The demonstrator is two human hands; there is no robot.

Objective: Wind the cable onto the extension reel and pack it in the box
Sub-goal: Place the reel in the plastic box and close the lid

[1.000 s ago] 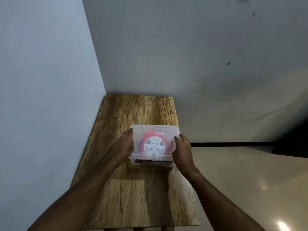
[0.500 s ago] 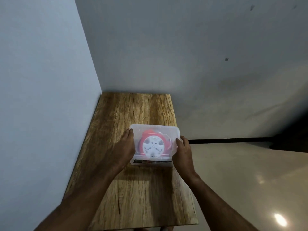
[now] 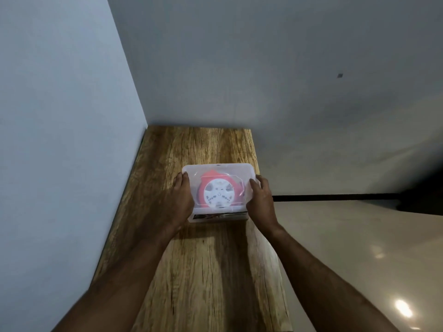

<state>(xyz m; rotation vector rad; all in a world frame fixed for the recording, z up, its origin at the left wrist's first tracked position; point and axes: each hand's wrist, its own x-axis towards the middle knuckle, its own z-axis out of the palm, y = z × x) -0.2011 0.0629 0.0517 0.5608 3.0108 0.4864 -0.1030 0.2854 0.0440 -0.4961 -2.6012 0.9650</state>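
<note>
Barely shifted since half a second ago: box [image 3: 219, 169] in the same spot on the desk [image 3: 206, 271], both hands still clamped to its short sides, right fingers [image 3: 254, 185] now hooked a little further over the lid edge. Translucent plastic, lid on, lying flat near the desk's right edge, about midway along its length. Inside the box, seen through the lid: red extension reel [image 3: 218, 193] with a white round face, lying flat; cable not separately distinguishable. Left of the box, left hand [image 3: 180, 201] pressed against the side wall, fingers curled round the upper left corner. Right of the box, right hand [image 3: 261, 202] gripping the opposite wall, fingers bent over the rim. Beyond the box, bare wood grain up to the wall corner [image 3: 147, 123]. Right of the box, past the desk edge, glossy pale floor [image 3: 359, 248] with light reflections.
</note>
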